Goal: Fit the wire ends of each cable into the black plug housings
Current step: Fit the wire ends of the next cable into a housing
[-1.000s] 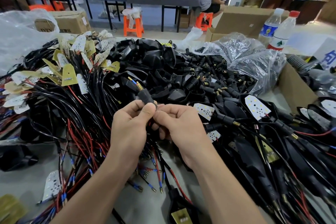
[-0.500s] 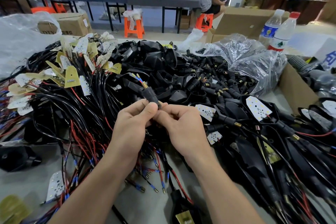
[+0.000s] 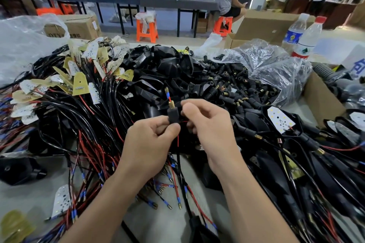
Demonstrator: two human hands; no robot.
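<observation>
Head view of a cluttered worktable [image 3: 29, 193]. At the centre, the left hand [image 3: 150, 144] pinches the lower part of a small black plug housing [image 3: 173, 117] between thumb and forefinger and holds it upright above the table, with the other fingers curled into the palm. Two wire ends [image 3: 171, 103] stand out of the top of the housing, one a brass terminal just above its mouth, the other higher and wearing a blue sleeve. A red wire [image 3: 178, 140] and a black cable [image 3: 179, 163] hang from beneath the housing. The right hand [image 3: 209, 130] lies against the housing's right side with thumb and forefinger curled towards it; whether they pinch the housing or a thin red strand there cannot be told. Behind the hands lies a heap of loose black housings [image 3: 177, 73], and to its right a spread of smaller black plugs with brass inserts [image 3: 237, 89] spills from a clear plastic bag [image 3: 276, 65]. A tangle of black and red cables [image 3: 79, 120] with yellow and white boards [image 3: 80, 85] fills the left side. Two water bottles [image 3: 308, 39] stand at the far right.
</observation>
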